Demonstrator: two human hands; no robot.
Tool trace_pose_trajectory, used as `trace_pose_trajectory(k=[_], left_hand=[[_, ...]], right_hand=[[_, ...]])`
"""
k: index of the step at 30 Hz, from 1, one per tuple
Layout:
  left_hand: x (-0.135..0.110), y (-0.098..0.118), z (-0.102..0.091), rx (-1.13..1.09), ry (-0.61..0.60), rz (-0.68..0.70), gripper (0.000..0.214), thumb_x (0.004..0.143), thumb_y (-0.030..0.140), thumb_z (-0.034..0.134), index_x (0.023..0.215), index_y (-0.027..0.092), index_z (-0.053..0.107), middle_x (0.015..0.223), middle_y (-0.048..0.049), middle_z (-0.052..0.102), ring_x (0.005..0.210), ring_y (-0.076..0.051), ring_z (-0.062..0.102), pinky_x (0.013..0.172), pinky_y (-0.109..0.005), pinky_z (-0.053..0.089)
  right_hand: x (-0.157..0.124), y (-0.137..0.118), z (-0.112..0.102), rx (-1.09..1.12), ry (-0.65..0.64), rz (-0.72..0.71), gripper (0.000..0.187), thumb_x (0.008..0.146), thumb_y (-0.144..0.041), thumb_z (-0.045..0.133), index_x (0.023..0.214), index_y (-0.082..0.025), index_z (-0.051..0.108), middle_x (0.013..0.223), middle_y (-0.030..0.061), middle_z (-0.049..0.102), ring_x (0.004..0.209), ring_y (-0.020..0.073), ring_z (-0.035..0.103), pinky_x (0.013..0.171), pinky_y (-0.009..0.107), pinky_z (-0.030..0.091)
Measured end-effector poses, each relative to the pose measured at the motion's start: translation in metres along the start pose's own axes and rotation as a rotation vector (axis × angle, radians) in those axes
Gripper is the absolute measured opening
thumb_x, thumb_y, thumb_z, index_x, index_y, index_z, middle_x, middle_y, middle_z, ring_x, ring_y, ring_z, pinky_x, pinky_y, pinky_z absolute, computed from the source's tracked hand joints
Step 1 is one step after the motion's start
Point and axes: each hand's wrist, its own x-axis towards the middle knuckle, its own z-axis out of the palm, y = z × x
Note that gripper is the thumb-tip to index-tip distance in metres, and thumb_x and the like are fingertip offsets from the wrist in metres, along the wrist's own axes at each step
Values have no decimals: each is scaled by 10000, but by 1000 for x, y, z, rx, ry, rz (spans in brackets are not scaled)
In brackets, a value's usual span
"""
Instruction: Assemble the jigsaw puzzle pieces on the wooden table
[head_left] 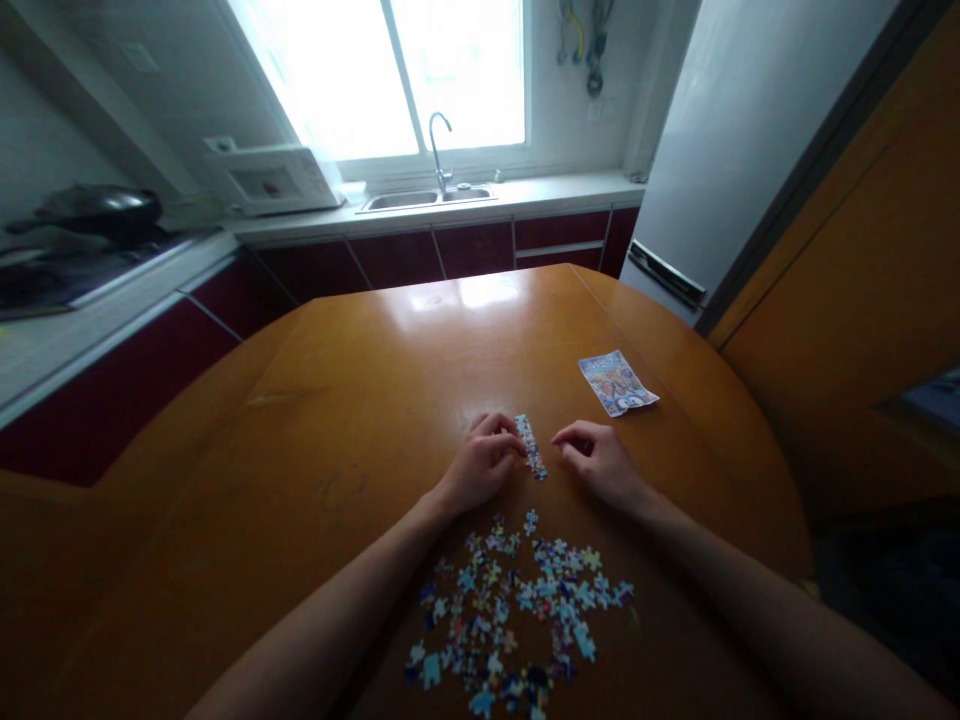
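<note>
The puzzle strip [531, 447], a narrow row of small colourful pieces, lies on the wooden table [360, 400] between the two hands. The left hand [489, 455] is loosely curled, its fingertips at the strip's left edge and seemingly touching it; whether they pinch it I cannot tell. The right hand [600, 460] is half closed and apart from the strip, just to its right, with thumb and forefinger drawn near each other; whether a piece sits between them is too small to tell.

Beyond the table, a two-basin sink [439, 198] is set in the counter, and a dark pan [120, 208] stands on the stove; what either holds is hidden. Loose puzzle pieces [555, 572] lie scattered nearer the body, between the forearms. A printed picture sheet [619, 384] lies beyond the right hand.
</note>
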Motion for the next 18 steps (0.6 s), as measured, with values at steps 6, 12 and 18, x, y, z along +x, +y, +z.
trace_pose_trajectory(k=[6, 12, 18], left_hand=[[-1, 1, -1, 9, -30, 9, 284, 801, 23, 544, 782, 225, 742, 955, -35, 593, 968, -186, 507, 897, -361, 457], [0, 6, -4, 26, -110, 44, 259, 842, 64, 584, 823, 250, 763, 952, -32, 595, 985, -189, 508, 965, -399, 426], [0, 5, -4, 21, -159, 74, 241, 866, 108, 616, 875, 281, 784, 961, -44, 604, 993, -204, 503, 932, -392, 456]], right_hand=[[-1, 0, 2, -45, -58, -71, 167, 790, -134, 585, 843, -180, 736, 799, 32, 706, 702, 155, 586, 646, 271, 436], [-5, -7, 1, -101, -135, -130, 204, 812, -110, 577, 872, -189, 756, 758, 19, 640, 676, 139, 549, 636, 259, 417], [-8, -11, 1, -181, -265, -152, 266, 816, -86, 577, 908, -228, 783, 823, 23, 649, 734, 147, 587, 676, 260, 430]])
